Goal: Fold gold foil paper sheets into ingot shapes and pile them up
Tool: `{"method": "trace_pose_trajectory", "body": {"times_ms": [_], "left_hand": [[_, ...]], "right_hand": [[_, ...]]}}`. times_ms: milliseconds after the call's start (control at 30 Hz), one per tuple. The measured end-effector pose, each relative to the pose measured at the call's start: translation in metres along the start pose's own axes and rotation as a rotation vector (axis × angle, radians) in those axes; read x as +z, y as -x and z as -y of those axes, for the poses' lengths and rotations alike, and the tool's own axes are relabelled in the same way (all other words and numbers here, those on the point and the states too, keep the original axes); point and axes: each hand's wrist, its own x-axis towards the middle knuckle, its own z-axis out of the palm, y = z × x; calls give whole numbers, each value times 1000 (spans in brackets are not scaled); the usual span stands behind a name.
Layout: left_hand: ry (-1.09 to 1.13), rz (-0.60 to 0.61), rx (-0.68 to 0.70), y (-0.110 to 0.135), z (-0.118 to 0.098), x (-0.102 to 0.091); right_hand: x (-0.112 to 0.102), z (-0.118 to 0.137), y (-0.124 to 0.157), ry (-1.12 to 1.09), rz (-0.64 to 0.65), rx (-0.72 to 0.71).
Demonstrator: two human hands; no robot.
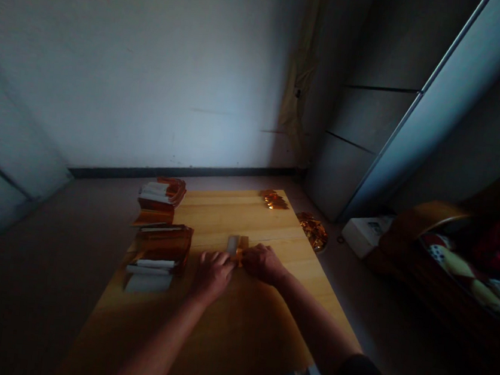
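A small piece of gold-and-white foil paper (pixel 233 244) lies near the middle of the wooden table (pixel 234 330), partly folded. My left hand (pixel 213 273) is at its left and near side, fingers curled in and pressing on the paper's near edge. From the right, my right hand (pixel 263 263) pinches the same paper with its fingertips. My fingers hide part of the fold. To the left of my hands, stacks of copper-gold foil sheets (pixel 164 244) with white backs run along the table's left side.
A small pile of shiny folded gold pieces (pixel 274 200) sits at the table's far right corner. More shiny gold foil pieces (pixel 312 231) are on the floor beyond the right edge. A white box (pixel 362 233) and a wooden armchair (pixel 437 212) stand to the right.
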Motion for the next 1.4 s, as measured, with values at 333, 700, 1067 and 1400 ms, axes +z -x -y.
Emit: {"method": "trace_pose_trajectory", "body": {"times_ms": [333, 700, 1067, 1400], "left_hand": [[36, -75, -86, -7, -5, 11], [-60, -199, 7, -12, -7, 8], [-77, -169, -3, -11, -9, 8], [-107, -156, 68, -13, -8, 1]], "right_hand": [[13, -27, 0, -118, -62, -138], [13, -32, -6, -224, -37, -75], [16, -28, -5, -197, -63, -113], [18, -29, -9, -293, -80, -65]]}}
